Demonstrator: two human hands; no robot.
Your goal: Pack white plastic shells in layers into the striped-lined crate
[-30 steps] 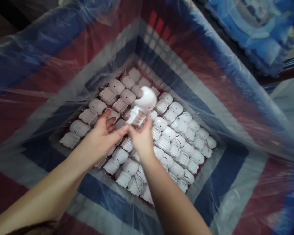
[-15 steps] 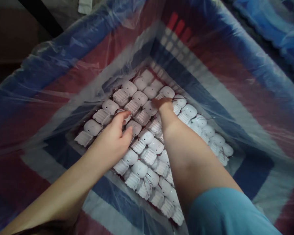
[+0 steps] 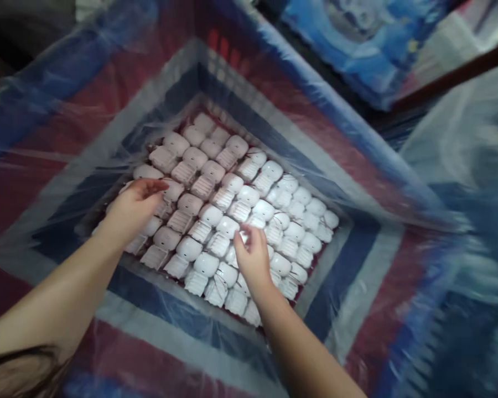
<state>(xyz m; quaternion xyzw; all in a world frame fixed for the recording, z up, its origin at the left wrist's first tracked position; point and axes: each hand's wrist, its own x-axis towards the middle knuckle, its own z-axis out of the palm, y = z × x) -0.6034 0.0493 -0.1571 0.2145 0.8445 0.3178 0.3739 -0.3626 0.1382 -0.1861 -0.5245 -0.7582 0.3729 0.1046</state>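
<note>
While both arms reach down into a big striped bin [image 3: 357, 276], the hands are over the white pieces [image 3: 189, 204] that sit in rows at the bottom. The left hand [image 3: 138, 205] is on the left side, with its fingers bent and pointing to the right, a small gap from the thumb. The right hand [image 3: 253, 251] points away from the body, near the middle pieces, with its fingers curled and its thumb apart. I see nothing in either hand. I cannot tell if they touch the pieces.
</note>
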